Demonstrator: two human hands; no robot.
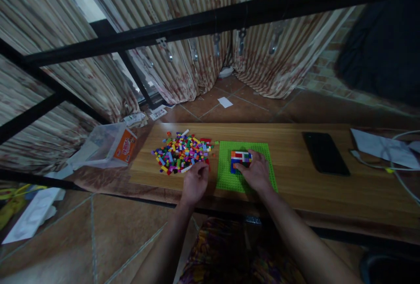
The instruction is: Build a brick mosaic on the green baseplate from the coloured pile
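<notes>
Bricks, small plastic ones in many colours, lie in a loose pile (181,152) on a wooden board (295,174) in front of me. Just right of the pile sits a green baseplate (246,181), flat on the wood. On the far half of that plate stands a small block of joined bricks (240,158), with red, blue, white and other colours in rows.

My right hand (257,173) rests on the baseplate, its fingertips touching the near edge of the small block; I cannot tell whether it is pinching a brick or only pressing. My left hand (195,182) hovers at the near right edge of the pile, fingers curled loosely downward; whether it grips a brick is hidden from view.

I judge the build to be at an early stage: only a small patch of the plate is covered, most of its green studs are bare, and the pile looks large.

Further right on the board lie a dark phone (324,152), papers (383,146) and a white cable (402,174). Left of the board, on the tiled floor, a clear plastic box (105,144) lies tipped on its side.
</notes>
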